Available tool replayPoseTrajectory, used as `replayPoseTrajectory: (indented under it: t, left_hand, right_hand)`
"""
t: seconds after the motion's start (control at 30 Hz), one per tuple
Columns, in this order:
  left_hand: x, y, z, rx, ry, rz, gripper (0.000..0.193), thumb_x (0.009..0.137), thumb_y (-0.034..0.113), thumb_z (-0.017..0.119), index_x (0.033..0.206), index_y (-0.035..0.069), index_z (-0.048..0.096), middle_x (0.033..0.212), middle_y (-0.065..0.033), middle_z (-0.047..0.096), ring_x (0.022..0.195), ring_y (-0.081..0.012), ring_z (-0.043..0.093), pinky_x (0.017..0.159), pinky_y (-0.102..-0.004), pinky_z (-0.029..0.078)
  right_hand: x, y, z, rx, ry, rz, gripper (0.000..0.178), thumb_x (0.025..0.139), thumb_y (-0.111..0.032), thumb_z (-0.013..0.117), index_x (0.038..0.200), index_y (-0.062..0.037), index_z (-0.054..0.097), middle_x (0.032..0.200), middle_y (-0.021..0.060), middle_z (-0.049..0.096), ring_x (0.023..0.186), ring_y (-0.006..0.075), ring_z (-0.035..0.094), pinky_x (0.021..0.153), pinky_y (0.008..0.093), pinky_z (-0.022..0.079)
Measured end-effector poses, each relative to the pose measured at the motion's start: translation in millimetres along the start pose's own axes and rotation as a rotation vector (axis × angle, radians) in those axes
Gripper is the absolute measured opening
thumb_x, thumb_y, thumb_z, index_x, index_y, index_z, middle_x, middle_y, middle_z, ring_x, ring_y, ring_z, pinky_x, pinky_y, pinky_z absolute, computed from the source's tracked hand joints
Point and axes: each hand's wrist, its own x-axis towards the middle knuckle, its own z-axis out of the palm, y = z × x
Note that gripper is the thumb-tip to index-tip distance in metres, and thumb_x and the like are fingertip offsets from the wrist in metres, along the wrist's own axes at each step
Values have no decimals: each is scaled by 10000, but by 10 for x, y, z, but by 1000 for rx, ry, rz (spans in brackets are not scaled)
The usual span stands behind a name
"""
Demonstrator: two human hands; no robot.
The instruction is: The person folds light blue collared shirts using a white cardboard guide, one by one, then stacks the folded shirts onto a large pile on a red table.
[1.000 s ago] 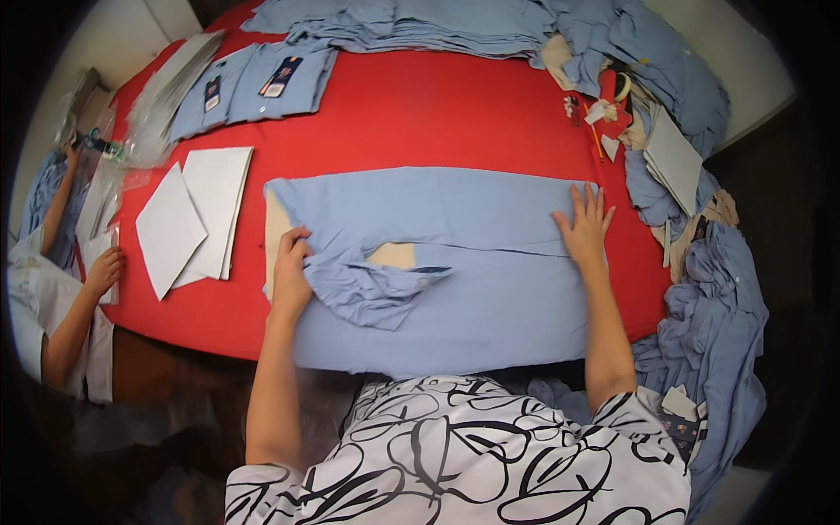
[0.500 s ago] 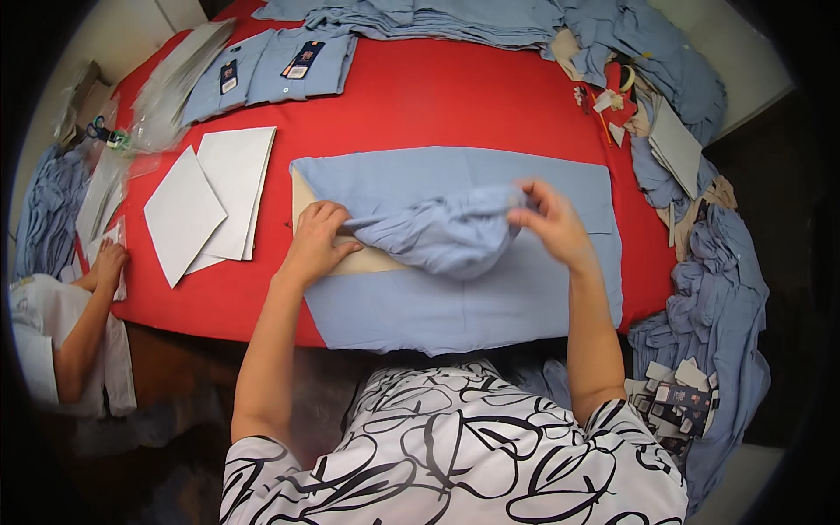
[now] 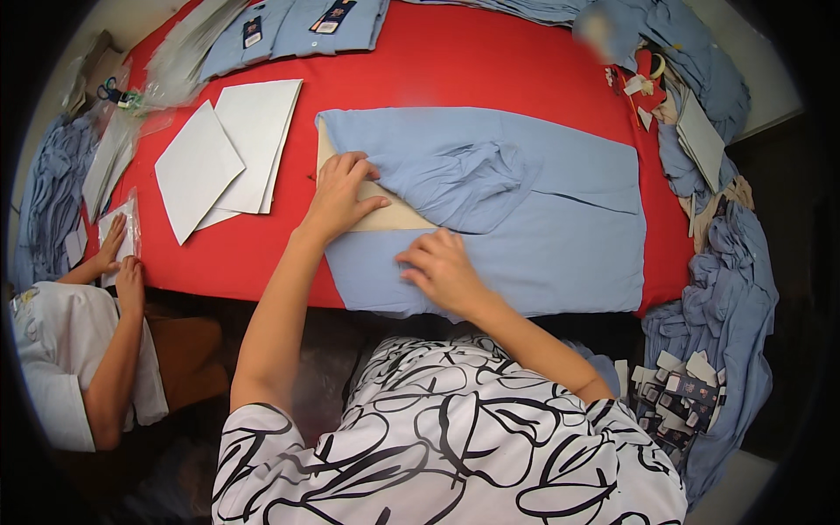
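Observation:
A light blue garment, apparently a shirt, lies spread on the red-covered table in front of me. A folded-over piece of it, a sleeve, rests crumpled across its middle. At the left end a cream-coloured layer shows between the blue parts. My left hand lies on that end with fingers stretched and thumb apart, pressing the cloth and cream edge. My right hand is over the garment's near half, just below the sleeve, its fingers bent but apart and holding nothing.
White boards lie on the red cloth to the left. Beyond them are folded, tagged blue shirts and clear plastic bags. Blue garments and loose tags crowd the right. A co-worker's hands touch a clear-bagged item at left.
My right hand has let go of the sleeve and moved left and toward me; the sleeve now lies flatter. My left hand stays on the garment's left end. The view has shifted slightly.

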Motion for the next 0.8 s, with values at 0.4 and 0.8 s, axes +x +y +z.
replayPoseTrajectory:
  t: [0.4,0.8]
  left_hand:
    - [-85,-56,37,-78,21,-37,444,745,294,796,1086,75,614,1287,-131,535,1229,-334,451,1080,-444,332]
    - [183,-293,-310,-764,-419,-396,604,1059,475,252,1341,37,558,1427,-141,488,1372,-281,383,1157,-376,255]
  right_hand:
    - [-303,-688,427,468,-694,-482,195,839,-287,698,847,-93,674,944,48,597,896,243,521,753,374,401]
    - [122,-110,-112,-13,-752,-314,172,835,-165,590,962,-54,621,916,117,579,857,283,593,763,388,473]
